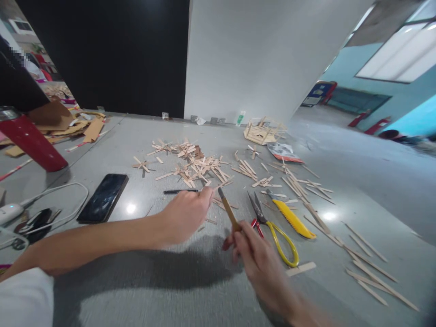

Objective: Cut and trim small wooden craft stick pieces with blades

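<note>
My right hand (254, 254) is closed round the handle of a craft knife (227, 209) whose tip points up and away from me. My left hand (187, 211) reaches forward with its fingers pinched together at the near edge of a pile of cut wooden sticks (194, 165); what it pinches is too small to make out. A black pen (179, 191) lies just left of its fingertips. Scissors with yellow and red handles (272, 227) lie right of the knife, and a yellow cutter (293, 219) beside them.
A black phone (102, 197) lies at the left, with a white cable (51, 200) and small gadgets beyond it. Long sticks (368, 265) are scattered at the right. A small stick model (263, 131) and a packet (284, 152) sit further back. Cardboard scraps (78, 129) and a red leg (32, 143) are far left.
</note>
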`<state>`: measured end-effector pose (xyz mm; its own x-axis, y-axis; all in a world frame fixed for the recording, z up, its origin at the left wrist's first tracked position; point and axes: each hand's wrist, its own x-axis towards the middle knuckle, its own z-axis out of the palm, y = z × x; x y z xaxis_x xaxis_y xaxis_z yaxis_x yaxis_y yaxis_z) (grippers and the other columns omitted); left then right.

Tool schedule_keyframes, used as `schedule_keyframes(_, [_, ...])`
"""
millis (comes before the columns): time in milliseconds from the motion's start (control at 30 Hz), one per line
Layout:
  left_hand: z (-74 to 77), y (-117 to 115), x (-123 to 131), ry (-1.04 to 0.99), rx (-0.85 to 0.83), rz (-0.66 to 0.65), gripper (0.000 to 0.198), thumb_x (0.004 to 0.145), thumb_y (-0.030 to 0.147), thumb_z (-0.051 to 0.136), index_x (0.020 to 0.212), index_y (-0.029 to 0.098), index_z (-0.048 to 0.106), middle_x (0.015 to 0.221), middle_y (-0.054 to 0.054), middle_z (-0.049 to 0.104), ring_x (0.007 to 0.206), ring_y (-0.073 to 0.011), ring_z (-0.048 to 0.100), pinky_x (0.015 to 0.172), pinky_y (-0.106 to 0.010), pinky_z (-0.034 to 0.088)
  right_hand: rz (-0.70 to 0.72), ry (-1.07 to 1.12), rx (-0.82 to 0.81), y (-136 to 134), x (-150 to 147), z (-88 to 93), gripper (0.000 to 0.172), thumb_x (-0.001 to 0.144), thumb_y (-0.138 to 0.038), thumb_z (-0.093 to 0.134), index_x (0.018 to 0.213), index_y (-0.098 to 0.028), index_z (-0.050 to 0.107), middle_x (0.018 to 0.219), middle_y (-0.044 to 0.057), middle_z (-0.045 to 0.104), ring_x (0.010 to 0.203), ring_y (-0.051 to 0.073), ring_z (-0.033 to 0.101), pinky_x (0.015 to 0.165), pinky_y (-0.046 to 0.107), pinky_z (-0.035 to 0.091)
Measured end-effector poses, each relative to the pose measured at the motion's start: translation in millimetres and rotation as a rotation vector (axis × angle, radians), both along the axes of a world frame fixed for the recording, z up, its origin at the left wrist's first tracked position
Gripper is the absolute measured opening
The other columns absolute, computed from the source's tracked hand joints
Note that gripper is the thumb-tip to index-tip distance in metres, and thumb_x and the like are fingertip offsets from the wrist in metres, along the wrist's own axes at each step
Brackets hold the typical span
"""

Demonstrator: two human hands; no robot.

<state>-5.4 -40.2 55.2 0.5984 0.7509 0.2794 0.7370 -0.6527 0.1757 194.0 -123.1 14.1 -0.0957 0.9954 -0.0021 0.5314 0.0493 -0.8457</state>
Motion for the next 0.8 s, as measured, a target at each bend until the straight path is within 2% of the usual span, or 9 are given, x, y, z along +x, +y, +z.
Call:
schedule_keyframes(67, [6.2,3.9,-2.7,-0.057,-0.064,0.006,0.029,0.104,0.018,0.031,0.090,0.015,0.056,0.057,0.003,0.053,0.047,-0.0115,0.050,0.050,-0.024,0.039,-0.063,-0.065,0.090,11.3,13.6,7.0,0.038,0.101,-0.053,0.041,0.087,-0.023,0.059,0.069,0.002,0.063,0.058,0.016,0.056,0.059,0.030,0.041])
schedule_keyframes(200, [15.9,10.0,-7.4,-0.209,-0.327,-0.062,0.032,0.105,0.021,0.029,0.088,0.014,0.055,0.059,0.003,0.056,0.043,-0.0093,0.050,0.046,-0.021,0.039,-0.026,0.026,-0.032,30.5,43.0,14.9,0.047,0.098,-0.063,0.042,0.092,-0.022,0.065,0.054,-0.005,0.039,0.047,0.014,0.037,0.046,0.028,0.026])
schedule_keyframes(300, [19.2,13.3,-8.4,-0.320,-0.606,-0.155,0.039,0.107,0.025,0.025,0.086,0.014,0.056,0.061,0.000,0.062,0.041,-0.0084,0.055,0.044,-0.019,0.041,-0.050,-0.010,0.010,36.8,54.0,18.7,0.046,0.094,-0.065,0.050,0.083,-0.023,0.064,0.059,-0.002,0.047,0.054,0.015,0.041,0.049,0.028,0.029])
schedule_keyframes(400, [13.8,15.0,-4.9,-0.225,-0.405,-0.067,0.039,0.107,0.025,0.029,0.080,0.015,0.055,0.058,0.000,0.059,0.043,-0.0100,0.055,0.048,-0.021,0.043,0.000,0.091,-0.100,27.8,39.7,16.8,0.049,0.092,-0.070,0.049,0.073,-0.024,0.053,0.056,-0.003,0.046,0.051,0.014,0.039,0.047,0.028,0.030])
schedule_keyframes(467, [6.2,14.2,-1.6,-0.088,-0.188,0.004,0.033,0.105,0.021,0.031,0.085,0.014,0.057,0.058,0.001,0.057,0.047,-0.0127,0.055,0.052,-0.024,0.044,0.098,0.169,-0.226,14.1,19.6,11.1,0.053,0.094,-0.072,0.041,0.070,-0.025,0.048,0.052,-0.004,0.044,0.046,0.013,0.038,0.045,0.027,0.031])
schedule_keyframes(533, [-1.3,11.8,0.5,0.028,-0.074,0.012,0.027,0.103,0.015,0.032,0.094,0.013,0.057,0.059,0.000,0.057,0.050,-0.0147,0.056,0.052,-0.025,0.043,0.135,0.186,-0.283,1.1,1.3,4.5,0.056,0.099,-0.069,0.032,0.067,-0.025,0.045,0.054,-0.002,0.046,0.048,0.014,0.043,0.047,0.028,0.035])
schedule_keyframes(667, [-9.1,5.5,0.9,0.112,-0.033,-0.030,0.022,0.099,0.009,0.033,0.106,0.012,0.054,0.061,0.000,0.059,0.050,-0.0173,0.057,0.050,-0.027,0.040,0.079,0.232,-0.199,-1.8,-8.2,0.0,0.053,0.100,-0.064,0.034,0.071,-0.023,0.050,0.064,0.001,0.054,0.060,0.016,0.051,0.058,0.030,0.043])
schedule_keyframes(733, [-11.3,2.8,0.9,0.145,-0.050,-0.091,0.020,0.093,0.005,0.040,0.105,0.013,0.054,0.062,0.000,0.058,0.050,-0.0184,0.058,0.048,-0.027,0.040,0.068,0.284,-0.123,6.0,-4.2,1.6,0.042,0.098,-0.061,0.046,0.086,-0.022,0.058,0.075,0.003,0.061,0.072,0.018,0.057,0.068,0.031,0.047])
schedule_keyframes(800, [-14.3,0.4,1.4,0.180,-0.067,-0.153,0.023,0.086,0.002,0.046,0.104,0.014,0.054,0.062,0.001,0.058,0.050,-0.0185,0.057,0.047,-0.027,0.038,0.089,0.368,-0.115,12.9,-1.4,2.7,0.037,0.094,-0.059,0.056,0.100,-0.022,0.059,0.076,0.001,0.060,0.072,0.017,0.057,0.068,0.030,0.048])
